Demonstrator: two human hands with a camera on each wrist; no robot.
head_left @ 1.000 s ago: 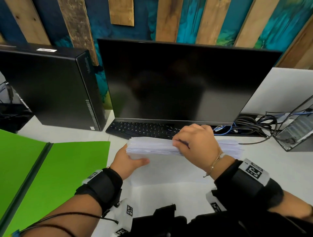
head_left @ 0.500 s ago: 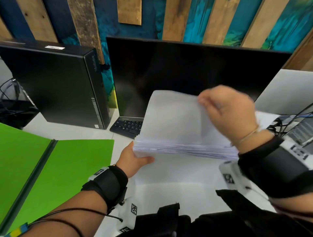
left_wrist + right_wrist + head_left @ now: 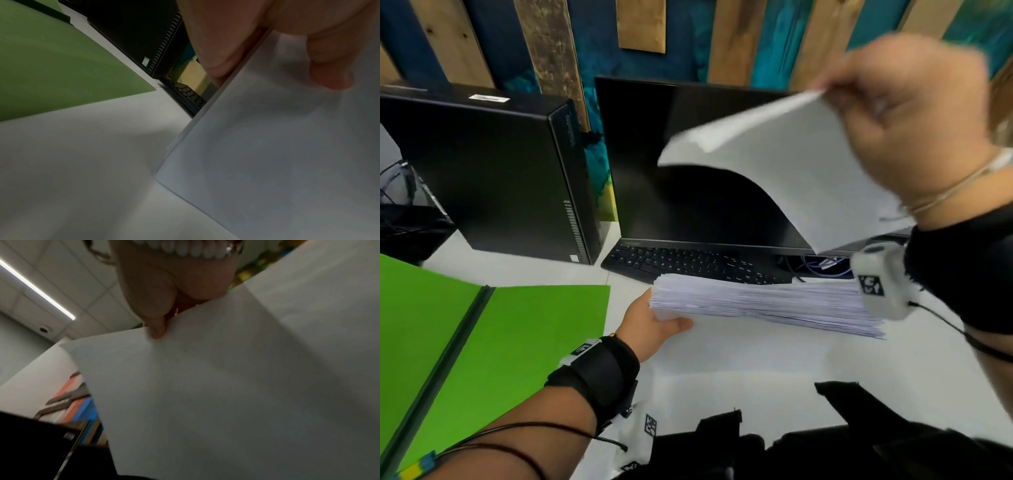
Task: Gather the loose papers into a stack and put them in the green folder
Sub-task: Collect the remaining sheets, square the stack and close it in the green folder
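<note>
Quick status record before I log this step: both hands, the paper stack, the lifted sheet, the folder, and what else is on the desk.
left hand: grips the left end of the paper stack, held above the desk
right hand: raised, pinches the lifted sheet by its top edge
lifted sheet: curled, up clear of the stack, in front of the monitor
green folder: open flat at left, no papers in it
nearby: keyboard, computer tower

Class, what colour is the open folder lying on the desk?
Bright green folder, clearest in the head view.
</note>
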